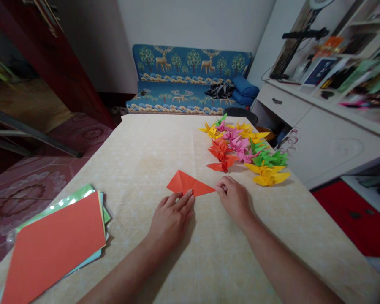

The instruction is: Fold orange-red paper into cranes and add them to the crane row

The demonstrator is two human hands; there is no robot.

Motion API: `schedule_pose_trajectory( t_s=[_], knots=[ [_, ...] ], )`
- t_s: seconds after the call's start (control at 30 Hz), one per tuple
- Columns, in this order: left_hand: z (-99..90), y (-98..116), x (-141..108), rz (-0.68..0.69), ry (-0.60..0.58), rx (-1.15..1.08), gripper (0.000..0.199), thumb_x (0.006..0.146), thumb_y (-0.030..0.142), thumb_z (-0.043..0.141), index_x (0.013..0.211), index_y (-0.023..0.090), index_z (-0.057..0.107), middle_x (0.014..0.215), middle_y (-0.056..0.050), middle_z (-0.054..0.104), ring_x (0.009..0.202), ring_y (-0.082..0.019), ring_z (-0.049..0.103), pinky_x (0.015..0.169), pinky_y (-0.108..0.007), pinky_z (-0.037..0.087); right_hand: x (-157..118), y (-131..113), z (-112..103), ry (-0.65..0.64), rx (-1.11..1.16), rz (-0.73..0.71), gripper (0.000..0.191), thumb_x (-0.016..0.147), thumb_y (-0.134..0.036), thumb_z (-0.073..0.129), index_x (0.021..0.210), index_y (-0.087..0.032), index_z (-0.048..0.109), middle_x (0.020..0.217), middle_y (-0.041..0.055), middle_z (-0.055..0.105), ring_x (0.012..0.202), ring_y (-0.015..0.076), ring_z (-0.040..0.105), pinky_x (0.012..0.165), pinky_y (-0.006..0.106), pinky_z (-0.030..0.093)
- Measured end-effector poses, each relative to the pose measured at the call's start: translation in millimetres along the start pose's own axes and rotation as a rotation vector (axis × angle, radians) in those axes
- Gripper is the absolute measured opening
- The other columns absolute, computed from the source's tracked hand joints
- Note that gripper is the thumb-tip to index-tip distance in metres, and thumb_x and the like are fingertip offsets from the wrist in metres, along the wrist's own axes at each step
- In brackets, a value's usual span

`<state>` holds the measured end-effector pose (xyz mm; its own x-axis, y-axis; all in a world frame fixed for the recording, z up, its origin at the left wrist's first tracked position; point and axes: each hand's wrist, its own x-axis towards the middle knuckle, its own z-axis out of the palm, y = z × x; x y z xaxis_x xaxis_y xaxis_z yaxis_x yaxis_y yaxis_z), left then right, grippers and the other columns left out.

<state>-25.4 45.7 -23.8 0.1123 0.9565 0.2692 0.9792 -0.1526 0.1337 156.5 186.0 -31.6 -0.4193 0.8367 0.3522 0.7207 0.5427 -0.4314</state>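
Note:
A folded orange-red paper point(185, 182), kite-shaped with creases, lies flat on the table point(139, 185) with its long point to the right. My left hand point(172, 213) rests with spread fingertips on the paper's lower edge. At the long tip, my right hand point(232, 194) has thumb and index finger pinched on the paper's end. Beyond my right hand sit folded paper cranes in several colours: red ones point(221, 154), pink ones point(239, 143), green ones point(272, 159) and yellow ones point(267, 174).
A stack of coloured sheets with an orange-red sheet point(58, 245) on top lies at the table's left. A blue patterned sofa point(190, 63) stands behind the table. On the right is a white cabinet point(329, 139) with items on it, and a red box point(354, 215) below.

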Motion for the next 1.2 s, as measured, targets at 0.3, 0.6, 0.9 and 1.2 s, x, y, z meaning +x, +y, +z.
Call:
schedule_pose_trajectory(
  t_s=[0.3,0.6,0.9,1.2],
  knots=[
    [6.1,13.6,-4.5,-0.001,0.018,0.033,0.044,0.089,0.029,0.049,0.129,0.013,0.057,0.136,-0.010,0.054,0.122,-0.033,0.050,0.096,-0.044,0.045,-32.4,-59.7,6.4,-0.255,0.042,-0.481,0.057,0.094,-0.038,0.045,0.144,-0.014,0.033,0.147,0.0123,0.040,0.137,0.0238,0.034,0.113,0.046,0.029],
    [11.1,16.3,-22.6,0.004,0.048,0.023,0.042,0.088,0.017,0.045,0.128,0.008,0.056,0.136,-0.014,0.053,0.124,-0.033,0.050,0.095,-0.044,0.047,-21.7,-55.8,17.1,-0.432,0.005,-0.450,0.065,0.096,-0.048,0.034,0.150,-0.015,0.019,0.156,0.0115,0.016,0.144,0.0237,0.012,0.115,0.047,0.022],
    [-1.4,12.0,-24.9,-0.017,0.140,-0.232,0.033,0.087,0.014,0.046,0.112,0.014,0.067,0.118,-0.011,0.068,0.109,-0.027,0.061,0.089,-0.039,0.051,40.8,-42.5,40.5,-0.298,-0.067,-0.351,0.059,0.095,-0.040,0.041,0.144,-0.008,0.034,0.151,0.0176,0.030,0.141,0.0245,0.024,0.114,0.045,0.022],
    [-12.1,-11.2,-16.4,-0.373,0.179,-0.562,0.023,0.082,0.024,0.053,0.082,0.018,0.074,0.072,-0.006,0.071,0.066,-0.020,0.063,0.059,-0.029,0.045,27.7,-48.8,28.3,-0.156,0.099,-0.092,0.053,0.072,-0.031,0.074,0.121,-0.021,0.057,0.101,0.0056,0.066,0.087,0.0187,0.063,0.073,0.029,0.048]
  ],
)
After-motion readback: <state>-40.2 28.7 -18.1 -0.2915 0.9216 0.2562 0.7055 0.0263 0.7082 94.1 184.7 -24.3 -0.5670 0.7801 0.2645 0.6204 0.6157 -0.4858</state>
